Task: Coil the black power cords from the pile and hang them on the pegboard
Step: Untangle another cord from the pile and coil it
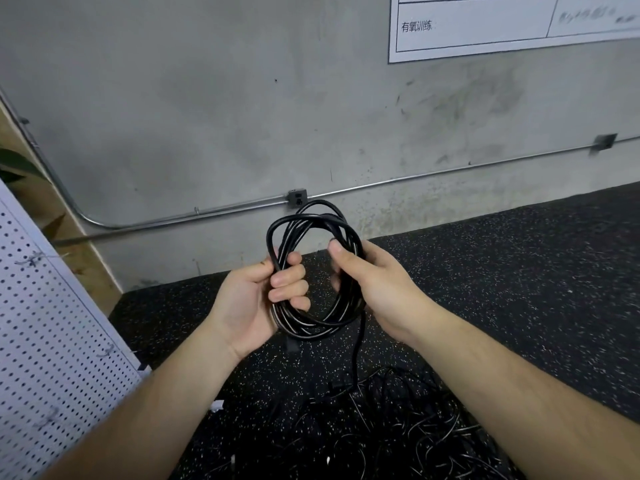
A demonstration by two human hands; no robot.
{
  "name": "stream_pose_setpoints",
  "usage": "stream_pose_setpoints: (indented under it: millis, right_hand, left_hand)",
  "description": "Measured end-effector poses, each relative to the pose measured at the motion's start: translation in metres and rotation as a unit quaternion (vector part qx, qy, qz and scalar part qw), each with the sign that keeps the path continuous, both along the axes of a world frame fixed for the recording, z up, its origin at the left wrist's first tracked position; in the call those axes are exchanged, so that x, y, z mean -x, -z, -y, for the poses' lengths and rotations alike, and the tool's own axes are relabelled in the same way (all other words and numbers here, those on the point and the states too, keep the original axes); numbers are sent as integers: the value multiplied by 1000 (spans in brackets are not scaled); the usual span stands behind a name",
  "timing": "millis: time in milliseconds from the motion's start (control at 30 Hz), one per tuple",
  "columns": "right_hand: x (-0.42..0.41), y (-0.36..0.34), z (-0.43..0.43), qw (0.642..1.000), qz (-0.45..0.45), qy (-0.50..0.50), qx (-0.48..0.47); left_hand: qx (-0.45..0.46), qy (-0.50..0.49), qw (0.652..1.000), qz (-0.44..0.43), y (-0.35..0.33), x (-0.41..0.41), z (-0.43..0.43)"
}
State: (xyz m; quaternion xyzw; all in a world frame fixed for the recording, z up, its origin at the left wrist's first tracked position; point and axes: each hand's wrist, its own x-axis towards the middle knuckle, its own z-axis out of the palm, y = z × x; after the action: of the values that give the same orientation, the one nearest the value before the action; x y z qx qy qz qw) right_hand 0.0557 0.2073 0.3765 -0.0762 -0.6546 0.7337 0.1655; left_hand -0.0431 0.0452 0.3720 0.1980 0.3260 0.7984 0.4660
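Cord [311,330] wound into a loose coil sits between both hands, held up in front of the wall [207,116]. The left hand [258,299] curls its fingers round the coil's left side, and the right hand [375,282] grips the right side, thumb on top. One end trails down to the pile [398,427] on the floor [502,271]; the pegboard [52,341] stands at the left.

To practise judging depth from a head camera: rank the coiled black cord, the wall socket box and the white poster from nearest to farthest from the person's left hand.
1. The coiled black cord: gripped in the left hand itself.
2. The wall socket box: low on the wall, just above the cord.
3. The white poster: high up, at the upper right.
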Motion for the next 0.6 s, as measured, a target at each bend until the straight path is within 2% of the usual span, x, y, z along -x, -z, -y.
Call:
stream_pose_setpoints:
  millis: [133, 233, 433, 600]
  right_hand:
    - [5, 1, -1, 988, 8, 75, -137]
    - [3, 3, -1, 977, 27, 81, -194]
    - [-10, -8, 0, 994, 54, 18, -95]
    - [-15, -26, -9, 997, 56, 8, -50]
  left_hand:
    - [50, -96, 992, -70, -6, -8, -6]
    - [93, -133, 977, -135, -6, -13, -9]
    - [178, -249, 924, -228, 0, -23, -14]
    - [213, -241, 903, -285, -2, -25, -14]
